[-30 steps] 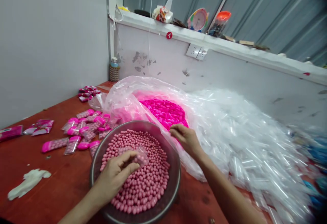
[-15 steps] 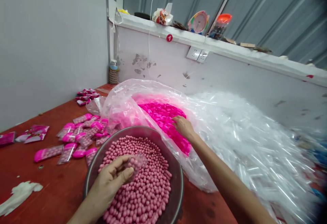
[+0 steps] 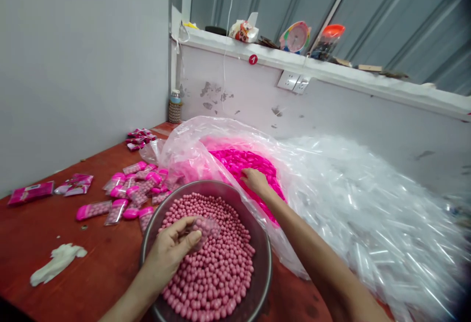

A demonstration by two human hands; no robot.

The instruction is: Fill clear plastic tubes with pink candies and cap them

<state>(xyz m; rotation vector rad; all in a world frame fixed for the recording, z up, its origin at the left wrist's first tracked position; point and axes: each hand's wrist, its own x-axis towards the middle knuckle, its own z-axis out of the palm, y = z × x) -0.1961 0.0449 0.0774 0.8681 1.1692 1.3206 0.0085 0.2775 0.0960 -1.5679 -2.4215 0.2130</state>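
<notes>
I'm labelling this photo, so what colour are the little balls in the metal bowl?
Dusty pink balls, best seen in the head view.

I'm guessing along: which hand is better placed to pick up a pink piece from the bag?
Probably the right hand: it's at the pink pieces, while the left hand holds a clear container over the bowl.

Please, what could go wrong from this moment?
The left hand holds a clear container with no pink cap visible on it, so beads might spill if it tips.

The plastic bag lies against the bowl; if the right hand tugs it, some pink caps could perhaps fall among the beads.
</notes>
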